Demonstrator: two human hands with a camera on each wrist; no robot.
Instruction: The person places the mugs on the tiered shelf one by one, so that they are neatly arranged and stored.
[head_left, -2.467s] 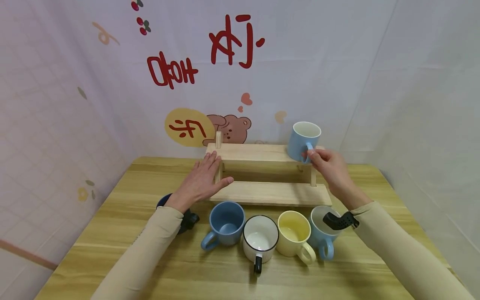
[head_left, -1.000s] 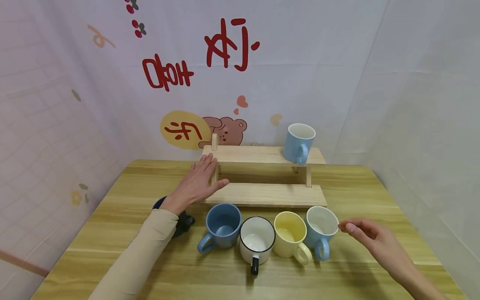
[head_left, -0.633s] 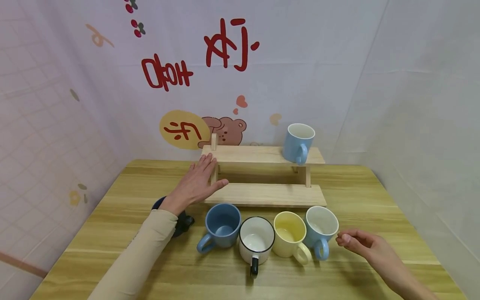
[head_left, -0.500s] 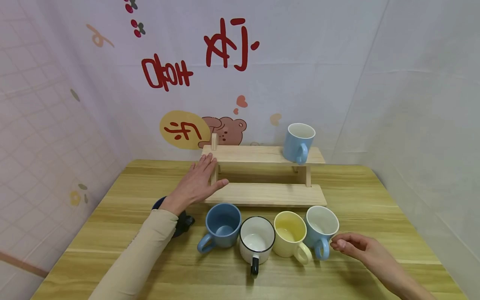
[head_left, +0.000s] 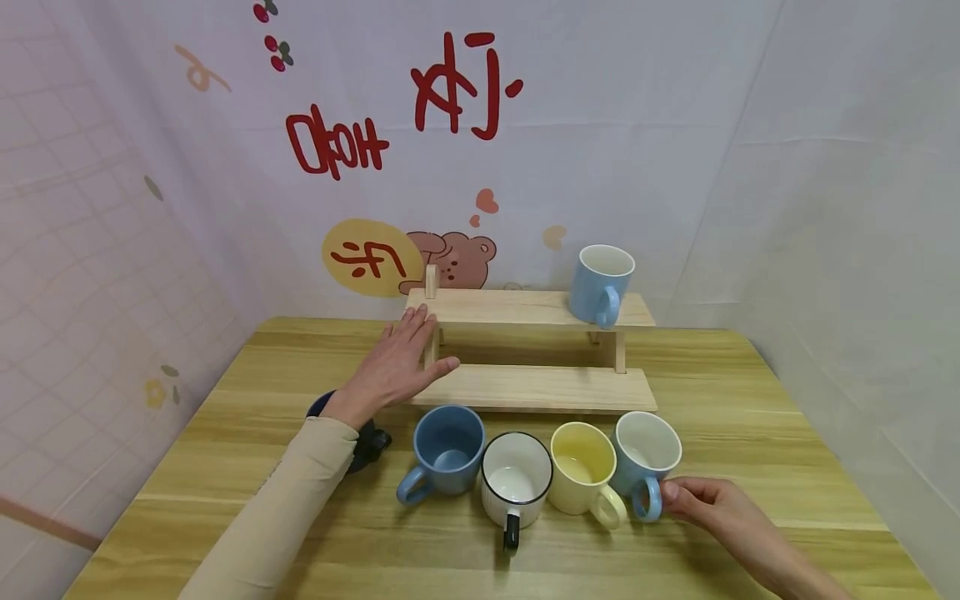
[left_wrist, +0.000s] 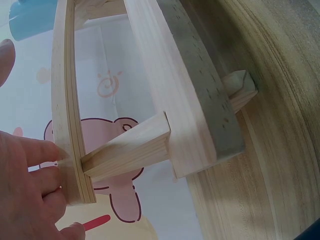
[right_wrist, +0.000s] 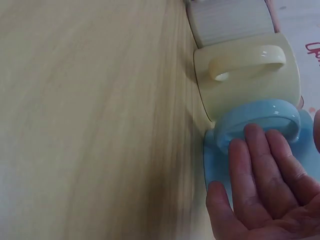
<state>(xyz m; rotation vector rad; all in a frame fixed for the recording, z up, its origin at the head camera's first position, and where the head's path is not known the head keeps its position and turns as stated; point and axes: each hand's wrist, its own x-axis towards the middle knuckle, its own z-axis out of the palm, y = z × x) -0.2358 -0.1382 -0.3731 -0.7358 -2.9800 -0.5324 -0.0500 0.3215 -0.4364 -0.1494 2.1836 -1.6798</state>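
On the upper board of the two-tier wooden shelf (head_left: 502,306) stands a light blue mug (head_left: 597,287), upright at the right end. My left hand (head_left: 390,362) rests at the shelf's left end, fingers extended over the board's edge. My right hand (head_left: 720,512) is at the handle of another light blue mug (head_left: 647,446) on the table. In the right wrist view, straight fingers (right_wrist: 265,170) reach the handle's opening, with the thumb apart at the edge. To that mug's left stand a yellow mug (head_left: 583,467), a white mug with black rim (head_left: 516,475) and a blue mug (head_left: 448,450).
A dark blue mug (head_left: 369,450) stands partly hidden behind the left forearm. The lower board (head_left: 540,387) lies just behind the row of mugs. A printed cloth (head_left: 637,150) hangs behind the wooden table (head_left: 735,400).
My right hand has let go of the light blue mug on the upper board. It has come down to the handle of the other light blue mug. The left hand stays put.
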